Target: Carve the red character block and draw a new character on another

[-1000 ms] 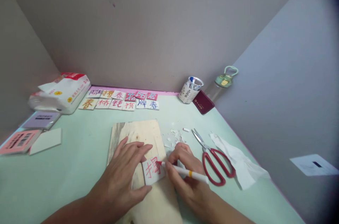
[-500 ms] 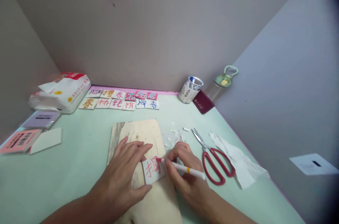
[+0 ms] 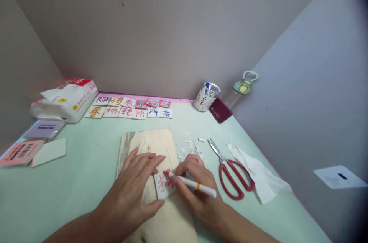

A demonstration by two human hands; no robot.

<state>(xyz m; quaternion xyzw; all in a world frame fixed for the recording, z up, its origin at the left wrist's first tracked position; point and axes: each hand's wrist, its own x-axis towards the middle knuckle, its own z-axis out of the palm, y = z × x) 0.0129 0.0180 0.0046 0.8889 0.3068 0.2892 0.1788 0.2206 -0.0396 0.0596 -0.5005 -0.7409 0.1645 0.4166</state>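
A small white square tile (image 3: 161,192) with a red character on it lies on a wooden board (image 3: 159,139). My left hand (image 3: 135,185) rests on the board with fingers spread, its thumb at the tile's lower left corner and its fingertips by the upper left. In my right hand (image 3: 198,189) is a white marker (image 3: 193,184) with an orange band, held in a writing grip. The marker's red tip is over the upper part of the character, and the right fingers cover the tile's right side.
Red-handled scissors (image 3: 232,176) and a crumpled tissue (image 3: 264,181) lie on the right. White scraps (image 3: 188,146) are beyond the board. At the back stand lettered tiles (image 3: 126,112), a jar (image 3: 205,99) and a bottle (image 3: 237,95). Tissue pack (image 3: 69,101) and card packs (image 3: 21,153) occupy the left.
My right hand and the marker have shifted left across the tile, bringing the tip nearer the middle of the character. The left hand stays in place.
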